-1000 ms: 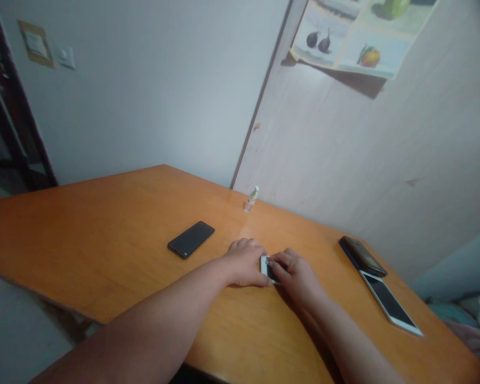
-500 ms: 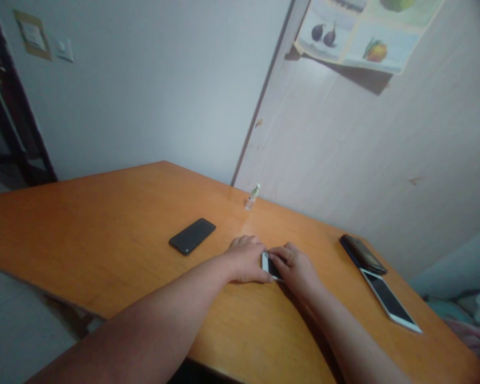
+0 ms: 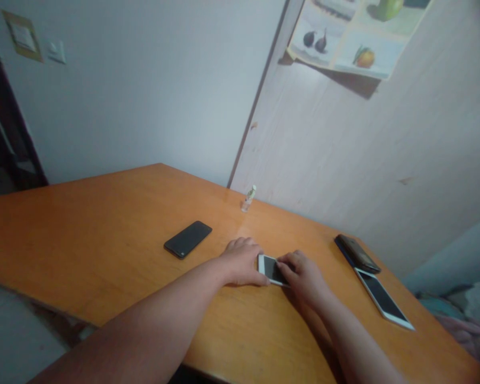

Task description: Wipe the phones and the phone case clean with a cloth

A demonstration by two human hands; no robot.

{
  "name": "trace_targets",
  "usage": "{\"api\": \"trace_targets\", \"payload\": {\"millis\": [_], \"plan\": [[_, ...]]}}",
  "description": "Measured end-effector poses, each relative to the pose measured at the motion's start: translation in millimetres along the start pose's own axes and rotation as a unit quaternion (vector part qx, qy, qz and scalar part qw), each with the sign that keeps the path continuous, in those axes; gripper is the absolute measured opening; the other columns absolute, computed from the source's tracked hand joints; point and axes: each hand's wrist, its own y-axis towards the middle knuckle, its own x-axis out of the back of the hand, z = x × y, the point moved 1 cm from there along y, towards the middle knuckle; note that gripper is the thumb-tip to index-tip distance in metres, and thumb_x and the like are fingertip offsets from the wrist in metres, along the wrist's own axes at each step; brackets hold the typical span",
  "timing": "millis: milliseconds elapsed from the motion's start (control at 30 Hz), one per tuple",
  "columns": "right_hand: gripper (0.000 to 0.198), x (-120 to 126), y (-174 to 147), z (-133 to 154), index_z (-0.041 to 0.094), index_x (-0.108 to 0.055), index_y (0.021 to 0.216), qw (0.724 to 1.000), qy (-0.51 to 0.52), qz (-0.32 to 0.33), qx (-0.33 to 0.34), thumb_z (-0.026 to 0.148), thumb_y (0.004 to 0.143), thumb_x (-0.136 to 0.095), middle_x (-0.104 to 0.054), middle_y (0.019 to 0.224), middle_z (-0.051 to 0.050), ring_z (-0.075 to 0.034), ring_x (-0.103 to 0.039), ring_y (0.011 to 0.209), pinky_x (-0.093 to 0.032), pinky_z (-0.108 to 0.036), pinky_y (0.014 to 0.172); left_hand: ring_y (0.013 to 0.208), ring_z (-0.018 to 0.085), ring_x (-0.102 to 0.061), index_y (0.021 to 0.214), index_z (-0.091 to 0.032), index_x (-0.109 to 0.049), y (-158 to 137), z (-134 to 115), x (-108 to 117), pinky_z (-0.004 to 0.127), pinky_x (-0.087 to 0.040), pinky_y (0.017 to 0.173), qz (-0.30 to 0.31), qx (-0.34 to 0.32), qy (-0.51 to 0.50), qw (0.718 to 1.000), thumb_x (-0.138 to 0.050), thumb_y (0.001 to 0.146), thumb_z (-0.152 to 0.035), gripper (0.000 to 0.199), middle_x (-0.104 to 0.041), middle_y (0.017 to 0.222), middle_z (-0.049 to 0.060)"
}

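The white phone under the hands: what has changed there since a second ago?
The right hand has shifted right along the white phone, so more of its dark screen shows. The left hand stays at the phone's left end. The black phone, small bottle and larger white device lie as they were.

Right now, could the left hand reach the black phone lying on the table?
Probably yes: the black phone lies close to the left hand, with nothing seen standing between them. It would likely have to leave the small white phone first.
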Motion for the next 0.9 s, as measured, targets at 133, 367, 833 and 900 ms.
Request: {"api": "trace_targets", "payload": {"millis": [133, 367, 833, 900], "plan": [[0.017, 2, 2, -4, 0.021, -0.071, 0.088, 1.0, 0.008, 0.015, 0.0, 0.027, 0.088, -0.055, -0.067, 0.087, -0.005, -0.018, -0.062, 0.083, -0.044, -0.028, 0.074, 0.11, 0.03, -0.055, 0.11, -0.028, -0.064, -1, 1, 1, 0.041, -0.045, 0.094, -0.007, 0.002, -0.005, 1.0, -0.071, 0.059, -0.071, 0.067, -0.06, 0.113, 0.006], [0.013, 14, -1, -18, 0.018, -0.068, 0.081, 0.997, -0.043, -0.02, -0.064, 0.019, 0.082, -0.055, -0.065, 0.085, -0.006, -0.019, -0.06, 0.08, -0.042, -0.029, 0.071, 0.111, 0.031, -0.053, 0.109, -0.027, -0.062, 0, 1, 0, 0.041, -0.045, 0.093, -0.006, 0.009, -0.004, 1.0, -0.072, 0.059, -0.072, 0.068, -0.059, 0.114, 0.006], [0.011, 6, -3, -10, 0.02, -0.06, 0.082, 0.983, 0.17, 0.023, -0.064, 0.026, 0.081, -0.051, -0.062, 0.071, 0.001, -0.015, -0.056, 0.065, -0.04, -0.026, 0.059, 0.112, 0.031, -0.053, 0.11, -0.027, -0.063, -2, -1, 3, 0.04, -0.044, 0.094, -0.005, 0.007, -0.001, 1.0, -0.071, 0.062, -0.072, 0.066, -0.06, 0.114, 0.006], [0.012, 2, -1, -12, 0.02, -0.062, 0.079, 0.987, 0.138, 0.014, -0.075, 0.026, 0.081, -0.052, -0.063, 0.072, 0.0, -0.016, -0.057, 0.067, -0.041, -0.026, 0.061, 0.112, 0.031, -0.053, 0.11, -0.027, -0.063, -2, -1, 2, 0.04, -0.044, 0.093, -0.006, 0.006, 0.001, 1.0, -0.07, 0.062, -0.073, 0.067, -0.06, 0.114, 0.007]]}}
